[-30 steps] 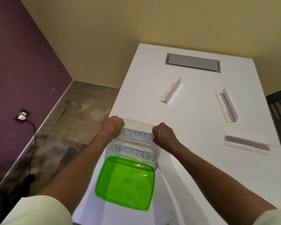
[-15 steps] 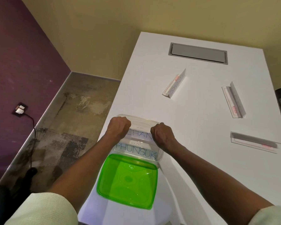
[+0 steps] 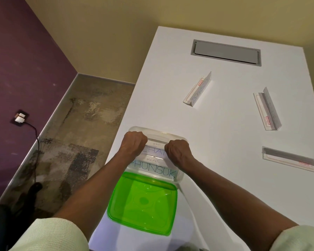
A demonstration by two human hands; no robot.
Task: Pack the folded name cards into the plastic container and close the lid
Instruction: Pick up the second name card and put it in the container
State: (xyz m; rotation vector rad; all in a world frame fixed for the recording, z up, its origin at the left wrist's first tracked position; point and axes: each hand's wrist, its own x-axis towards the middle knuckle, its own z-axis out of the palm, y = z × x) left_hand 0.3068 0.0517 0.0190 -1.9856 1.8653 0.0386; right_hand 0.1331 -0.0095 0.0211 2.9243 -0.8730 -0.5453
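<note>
A clear plastic container (image 3: 180, 175) stands near the table's left edge. Both hands reach into it from above. My left hand (image 3: 133, 144) and my right hand (image 3: 178, 150) each pinch one end of a folded name card (image 3: 155, 152) lettered "CHAN", holding it inside the container. A second card (image 3: 153, 169) reading "PHUNSUK" lies in the container just in front of it. The green lid (image 3: 143, 202) rests flat on the table against the container's near side. Three more name cards lie further out: one (image 3: 198, 89) at centre, one (image 3: 266, 109) to the right, one (image 3: 290, 158) at near right.
A grey cable hatch (image 3: 226, 54) is set into the far end of the white table (image 3: 216, 178). The table's left edge drops to a stained floor (image 3: 76, 133). A wall socket with a cable (image 3: 20, 117) is on the purple wall.
Both hands have pressed the "CHAN" card a little lower into the container, knuckles now below the far rim. The view has shifted slightly; lid and loose cards are unmoved.
</note>
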